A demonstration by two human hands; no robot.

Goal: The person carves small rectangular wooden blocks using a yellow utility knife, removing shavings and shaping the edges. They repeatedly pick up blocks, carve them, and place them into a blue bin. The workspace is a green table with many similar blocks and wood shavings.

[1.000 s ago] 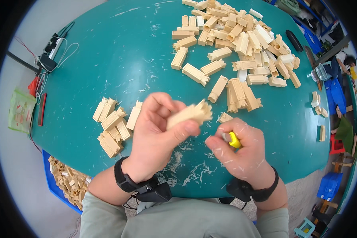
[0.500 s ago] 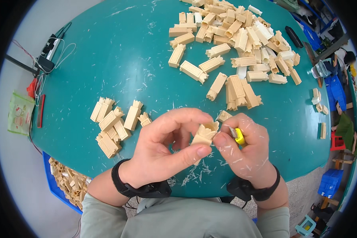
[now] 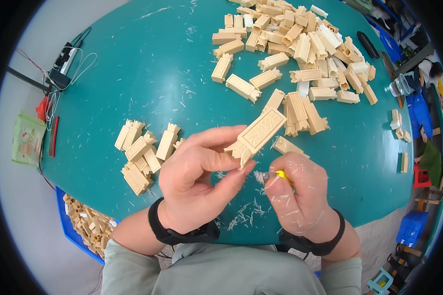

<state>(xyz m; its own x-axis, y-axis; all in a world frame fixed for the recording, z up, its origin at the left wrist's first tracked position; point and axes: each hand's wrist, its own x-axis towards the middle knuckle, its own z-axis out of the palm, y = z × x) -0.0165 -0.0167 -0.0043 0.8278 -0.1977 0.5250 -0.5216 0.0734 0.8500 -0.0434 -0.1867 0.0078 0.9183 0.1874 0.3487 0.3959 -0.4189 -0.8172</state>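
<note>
smooth tabletop (image 3: 133,73), ornate beige block (image 3: 262,132)

A wide green counter (image 3: 108,93) fills the middle of the room, a soft sheen of light on its top. A plain pale wall (image 3: 42,27) runs down the left. At the lower right the floor (image 3: 379,230) is grey and speckled, with a blue crate (image 3: 412,227), a red stool (image 3: 421,177) and a pale teal stool (image 3: 388,280); blue shapes (image 3: 390,45) farther up may be shelving, blurred at the rim.
</note>
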